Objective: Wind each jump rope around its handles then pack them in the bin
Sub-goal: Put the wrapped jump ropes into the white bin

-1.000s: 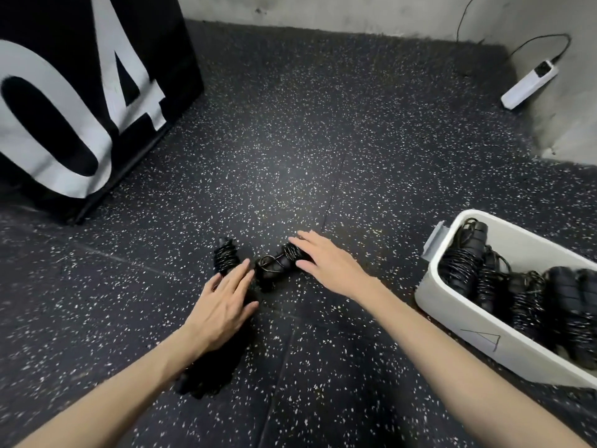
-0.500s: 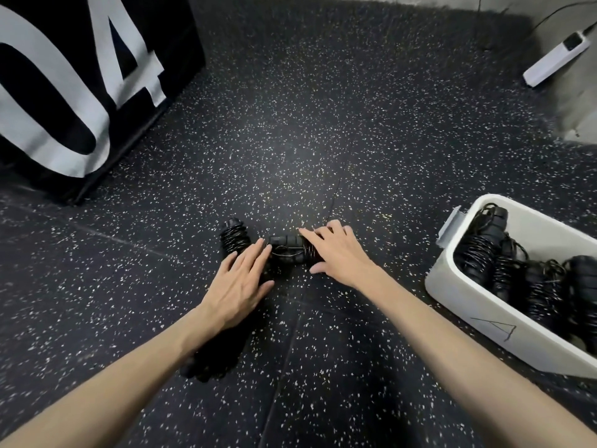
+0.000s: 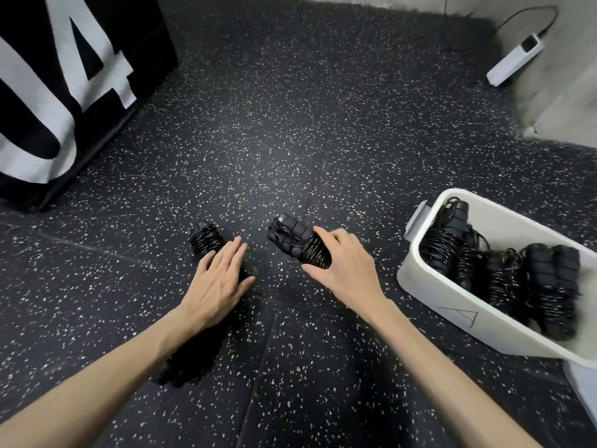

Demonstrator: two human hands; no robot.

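the right hand (image 3: 345, 273) is now gripping a wound jump rope (image 3: 297, 242), fingers and thumb curling round its near end, and the bundle is coming up off the floor (image 3: 290, 130), its far end tilting up and to the left. half a second back that same bundle was lying flat with the right fingers only resting across it, so the pick-up is just happening. it is sitting in the middle of the scene, well left of the bin (image 3: 452, 305), with bare floor between the two.

the left hand (image 3: 216, 282) is staying flat, fingers straight and close together, lying over the near end of a second wound rope (image 3: 205, 239) that is still on the floor to the left. that rope is showing its far end past the fingertips; whether the palm is pressing it or only hovering just above it, i cannot tell. this hand has barely shifted across the last second.

the white bin is standing at the right, near side, already holding several wound ropes (image 3: 504, 270) lying side by side, with free room looking likely along its far wall.

what this is meaning for the task: winding is looking finished for both ropes out here, and packing is underway. the lifted bundle is probably heading right toward the bin, and the left one is looking like the last to follow.
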